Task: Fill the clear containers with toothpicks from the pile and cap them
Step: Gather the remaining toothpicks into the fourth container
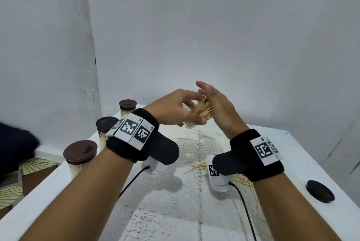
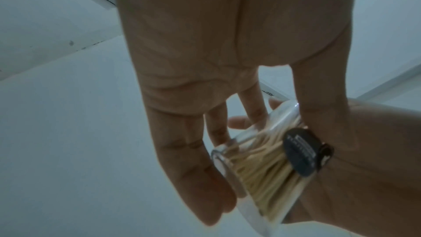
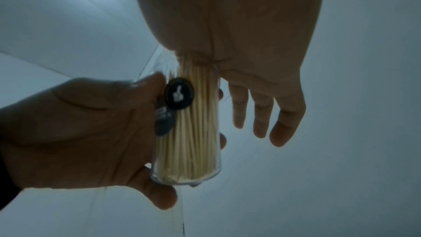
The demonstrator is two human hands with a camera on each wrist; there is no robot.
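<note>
Clear plastic shows between the two hands: the left hand (image 1: 176, 107) holds a clear container (image 3: 187, 129) packed with toothpicks (image 3: 193, 123), fingers and thumb curled round its wall, raised above the table (image 1: 303, 155). The container is tilted, its open mouth turned toward the right hand (image 1: 216, 104). That hand is flat, its fingers straight and slightly spread, and in the right wrist view its palm lies against the protruding toothpick tips at the container's mouth. A dark round sticker (image 3: 180, 95) sits on the container's side, beside the left thumb.

Below and just behind the right wrist, loose toothpicks lie in a pile (image 1: 196, 165) on a white lace cloth (image 1: 194, 143) that covers the middle of the table. To the right of the right forearm, near the table's edge, a dark round cap (image 1: 320, 190) lies by itself, well apart from the held container.

To the left of the left hand and forearm, three capped containers stand in a row along the table's edge: the nearest (image 1: 79, 156) beside the forearm, the middle one (image 1: 106, 128) just beside the wrist band, the far one (image 1: 127, 107) beyond the wrist. All three hold toothpicks under brown lids.
</note>
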